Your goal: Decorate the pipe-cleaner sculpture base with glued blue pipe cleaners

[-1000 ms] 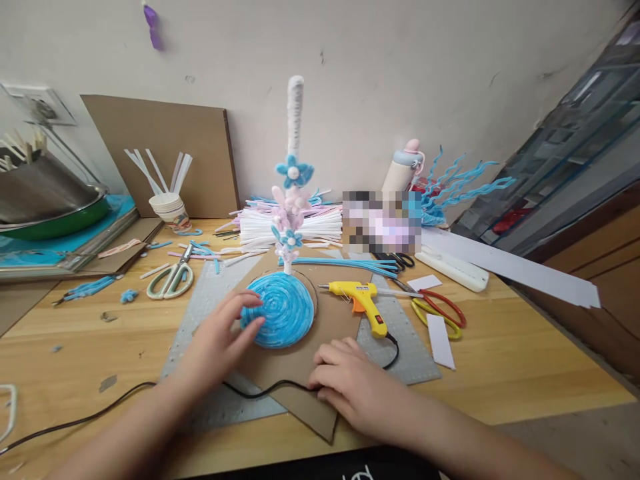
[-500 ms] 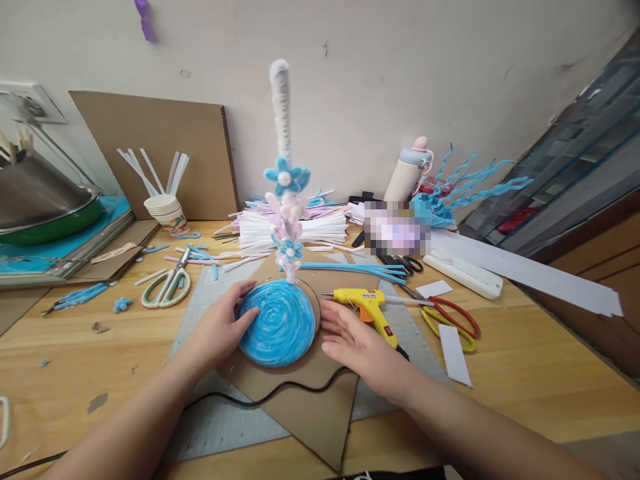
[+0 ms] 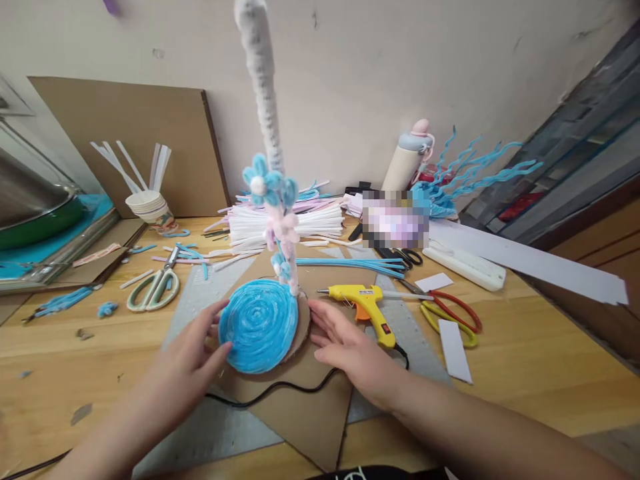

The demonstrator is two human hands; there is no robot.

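A round base (image 3: 257,325) covered in coiled blue pipe cleaner rests over brown cardboard, with a cardboard layer showing along its right edge. From its back right rises a white fuzzy post (image 3: 265,100), leaning left, with blue and pink pipe-cleaner flowers (image 3: 281,230) on its lower part. My left hand (image 3: 200,347) curves around the left rim, thumb at the front and fingers at the far side. At the right edge, my right hand (image 3: 353,350) has its fingers stretched out beside the cardboard layer; whether the fingertips press it is unclear.
A yellow glue gun (image 3: 367,307) lies just right of the base, its black cord (image 3: 280,387) crossing in front. White-handled scissors (image 3: 155,290) lie left; red-and-yellow-handled scissors (image 3: 455,313) lie right. Behind are bundled white pipe cleaners (image 3: 280,223), a paper cup (image 3: 153,210) and a bottle (image 3: 405,160).
The base has turned, so the post stands further right on it and more cardboard shows at the right edge. My left thumb has slid from its top to the rim. The view has shifted slightly.
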